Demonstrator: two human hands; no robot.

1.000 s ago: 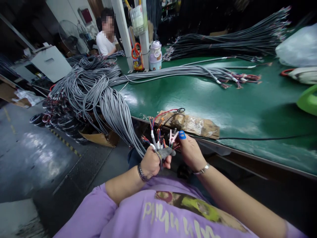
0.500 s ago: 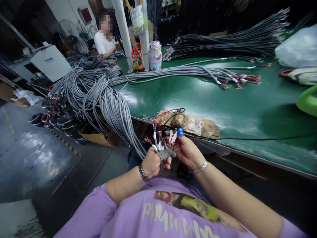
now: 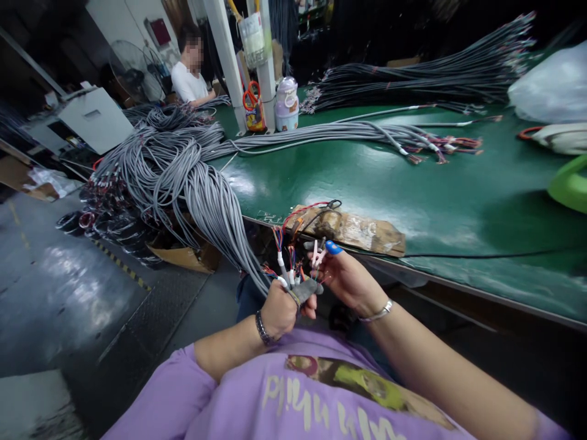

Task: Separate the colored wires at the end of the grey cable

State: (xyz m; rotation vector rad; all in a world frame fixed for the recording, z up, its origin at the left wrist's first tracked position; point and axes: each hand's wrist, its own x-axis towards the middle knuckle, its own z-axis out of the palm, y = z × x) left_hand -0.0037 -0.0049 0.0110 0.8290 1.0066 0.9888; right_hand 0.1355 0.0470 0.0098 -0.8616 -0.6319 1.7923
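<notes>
My left hand (image 3: 280, 308) is closed in a fist round a bunch of grey cables (image 3: 215, 214), whose stripped coloured wire ends (image 3: 287, 260) stick up above the fist. A grey cover sits on its fingertip. My right hand (image 3: 346, 278) pinches a small pink-and-white clip (image 3: 317, 253) right beside those wire ends. A blue cap covers its raised finger. Both hands hover just below the front edge of the green table (image 3: 413, 201).
A large heap of grey cables (image 3: 156, 159) drapes off the table's left end. A taped cardboard pad (image 3: 358, 229) with red and black leads lies at the table edge. Further back are black cable bundles (image 3: 435, 76), scissors (image 3: 250, 98), a jar (image 3: 287, 104) and a seated person (image 3: 188, 73).
My right hand has shifted slightly, turning the clip at the wire ends. The left fist has stayed in place. The person at the back has moved a little to the left.
</notes>
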